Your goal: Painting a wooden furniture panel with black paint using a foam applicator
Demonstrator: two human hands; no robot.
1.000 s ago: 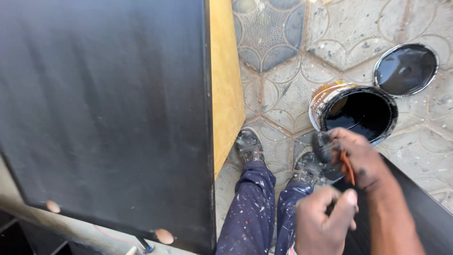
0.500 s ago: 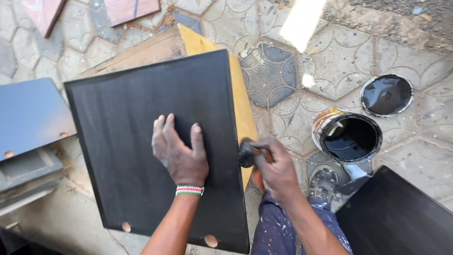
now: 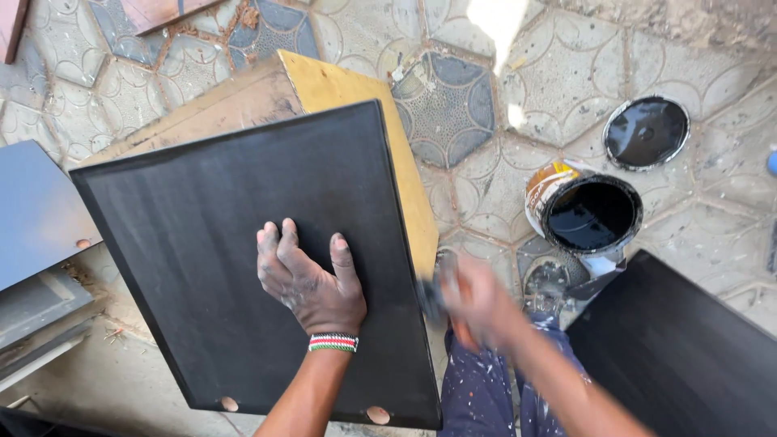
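Lying under spread left fingers (image 3: pixel 283 251), black panel (image 3: pixel 202 243); blurred right hand's (image 3: pixel 477 299) grip unclear.

The black-painted panel (image 3: pixel 235 243) lay flat, w/ a matte streaked top, two small round bare spots near its lower edge, resting tilted across a yellow-edged wooden box (image 3: pixel 340 89). A dark brush (image 3: pixel 433 295), blurred, was at the panel's right edge, approx. mid-height.

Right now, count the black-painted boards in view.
2: one black board under the left hand, another black board at lower right by the paint can. Others may be hidden.
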